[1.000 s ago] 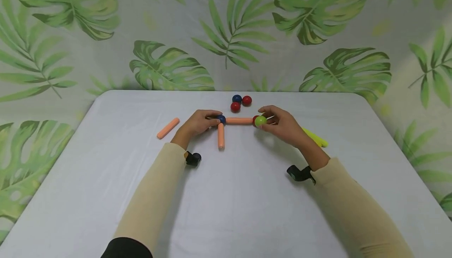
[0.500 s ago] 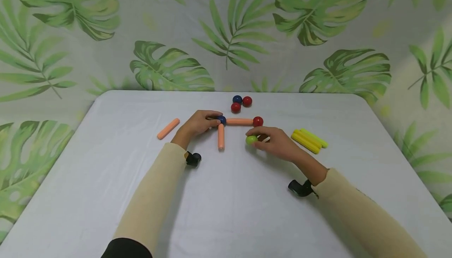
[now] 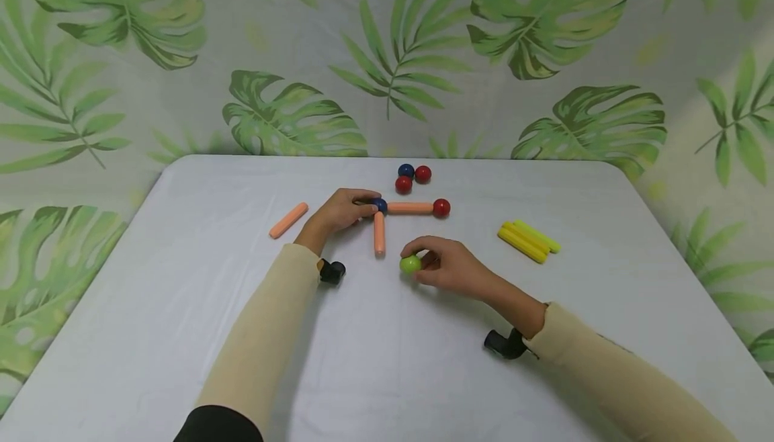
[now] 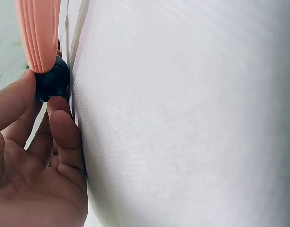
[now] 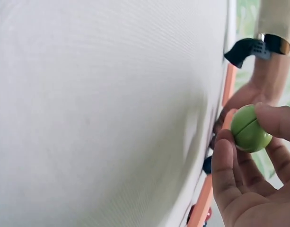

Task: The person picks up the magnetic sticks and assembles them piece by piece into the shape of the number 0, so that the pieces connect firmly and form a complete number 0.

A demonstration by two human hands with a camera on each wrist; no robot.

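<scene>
L hand [image 3: 343, 210] pinches blue ball [image 3: 380, 206] w/ 2 orange sticks [image 3: 410, 208] touching, red ball [image 3: 441, 207] at rt one's end; R hand [image 3: 450, 266], apart, pinches green ball [image 3: 410, 264] nearer & rt.

The right hand [image 5: 258, 205] pinches a glossy green ball [image 5: 245, 126] with a thin dark seam, thumb on one side and fingers on the other. Beyond it the left hand [image 5: 260, 87] is partly hidden; a black curved device [image 5: 240, 53] sits at its wrist, beside a beige cloth sleeve [image 5: 277, 19]. A long peach-coloured rod [image 5: 202, 201] extends from a dark blue ball [image 5: 207, 165] down past a half-hidden red ball [image 5: 209, 213]. A white cloth-covered desk [image 5: 88, 113] fills the left.
</scene>
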